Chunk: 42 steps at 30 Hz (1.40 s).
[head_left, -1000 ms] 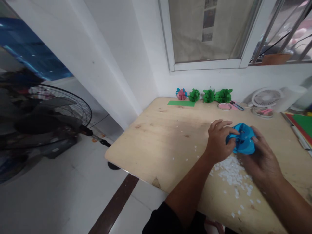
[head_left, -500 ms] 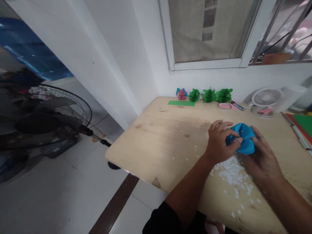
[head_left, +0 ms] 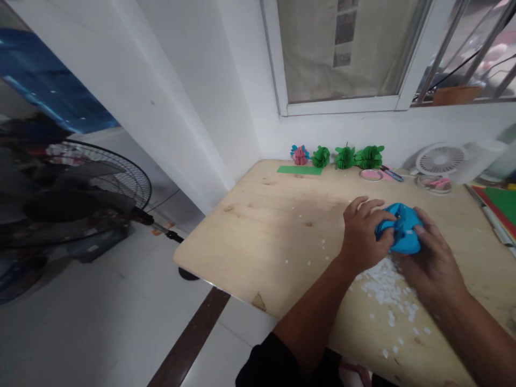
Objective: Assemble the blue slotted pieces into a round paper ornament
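Observation:
Between my two hands, above the right part of the wooden table (head_left: 258,231), is a blue layered paper piece (head_left: 408,236) with folds standing up. My left hand (head_left: 365,234) pinches its left side between thumb and index finger, while the other fingers are raised and bent. Around its right side curl the fingers of my right hand (head_left: 435,263), with the thumb on the near right edge; part of this hand is in shadow. Below them lies a heap of small white paper bits (head_left: 389,293), some of them scattered towards the table's near edge.
Along the wall stand several green paper figures (head_left: 345,157) and a pink and blue one (head_left: 300,155). Near them are a green strip (head_left: 299,170), a tape roll (head_left: 371,175), a cutter (head_left: 392,173) and a small white fan (head_left: 441,159). A black standing fan (head_left: 80,188) is left.
The folds of the blue paper piece have shifted and its middle gap looks narrower. My left thumb and index finger have moved slightly left. The rest is much the same.

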Available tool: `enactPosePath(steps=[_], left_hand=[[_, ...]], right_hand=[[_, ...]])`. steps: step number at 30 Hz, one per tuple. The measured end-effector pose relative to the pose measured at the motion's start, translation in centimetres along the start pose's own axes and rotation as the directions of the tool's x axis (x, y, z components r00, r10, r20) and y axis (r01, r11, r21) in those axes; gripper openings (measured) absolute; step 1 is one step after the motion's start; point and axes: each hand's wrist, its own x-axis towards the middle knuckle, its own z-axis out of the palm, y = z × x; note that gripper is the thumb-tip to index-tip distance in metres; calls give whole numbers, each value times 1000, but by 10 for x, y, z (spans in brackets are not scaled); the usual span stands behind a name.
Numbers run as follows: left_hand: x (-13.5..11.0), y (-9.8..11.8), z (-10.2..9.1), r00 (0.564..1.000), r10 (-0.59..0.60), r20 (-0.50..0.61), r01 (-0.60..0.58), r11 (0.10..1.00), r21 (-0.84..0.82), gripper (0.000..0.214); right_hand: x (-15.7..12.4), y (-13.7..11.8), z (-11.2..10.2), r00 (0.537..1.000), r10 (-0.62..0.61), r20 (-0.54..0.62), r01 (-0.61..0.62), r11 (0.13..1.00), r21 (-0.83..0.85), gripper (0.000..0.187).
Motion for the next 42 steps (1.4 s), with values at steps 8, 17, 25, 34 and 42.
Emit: enactPosePath(steps=[8,17,25,34,42], left_hand=[[-6,4,5,993,34,109,-52,984,168,14],[-7,1,7,987,40,156,-65,986,156,13],[-7,2,11,991,-56,120,44,993,105,9],[-7,8,14,989,-129,67,125,990,64,7],[-8,7,15,991,-124,46,122,992,46,6]], right_hand=[[1,4,-1,999,-46,19,47,998,-33,69],[0,1,2,998,-60,-23,58,995,-76,73],[3,8,1,979,-200,-22,195,969,-154,65],[0,8,3,959,-276,-63,255,939,-229,67],[-2,10,-1,949,-313,-26,288,900,-328,69]])
